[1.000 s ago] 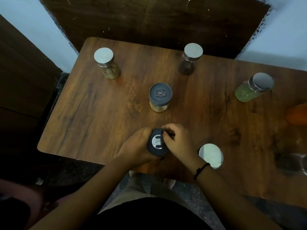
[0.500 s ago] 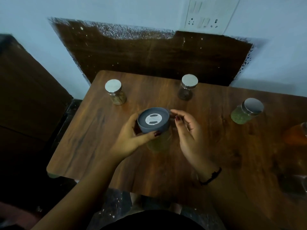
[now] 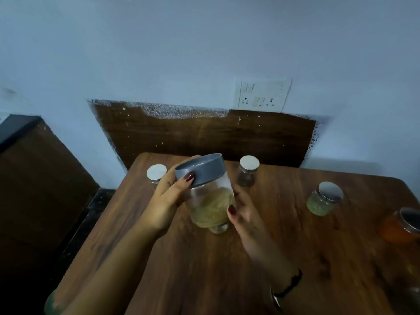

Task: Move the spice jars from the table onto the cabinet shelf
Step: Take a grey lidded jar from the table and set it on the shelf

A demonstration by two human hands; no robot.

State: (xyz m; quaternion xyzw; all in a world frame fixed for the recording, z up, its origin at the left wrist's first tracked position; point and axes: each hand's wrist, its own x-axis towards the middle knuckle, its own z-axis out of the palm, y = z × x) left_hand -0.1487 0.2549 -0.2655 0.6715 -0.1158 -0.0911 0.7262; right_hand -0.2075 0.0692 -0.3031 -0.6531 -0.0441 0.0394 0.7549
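Now left hand (image 3: 168, 198), right hand (image 3: 247, 221) hold one jar (image 3: 210, 201) (four silver-lidded jars (image 3: 156, 172) (image 3: 248, 170) (image 3: 325, 198) (image 3: 402, 226) stand).

Brown wood-grain surface (image 3: 272, 258), smooth, with a faint sheen. Held above it, clear smooth jar (image 3: 211, 205), glass or plastic hard to tell, under a matt grey lid (image 3: 202, 170), plastic by the look; dry yellowish grains inside. At 11, 1 and 3 o'clock from it, clear jars capped in brushed, dull-shining metal: left jar (image 3: 156, 172), dark jar (image 3: 248, 170), green jar (image 3: 323, 198). At 4 o'clock, blurred orange jar (image 3: 400, 226) with a metal-looking rim. Glossy dark-red polish on the nails (image 3: 189, 177). At 12 o'clock, matt painted wall (image 3: 181, 53), dark wood panel (image 3: 204, 135) with rough, paint-speckled edges, smooth white plastic switch plate (image 3: 262, 94). At 9 o'clock, dark matt wooden cabinet (image 3: 34, 189). Black cord band (image 3: 293, 283) on the right wrist.
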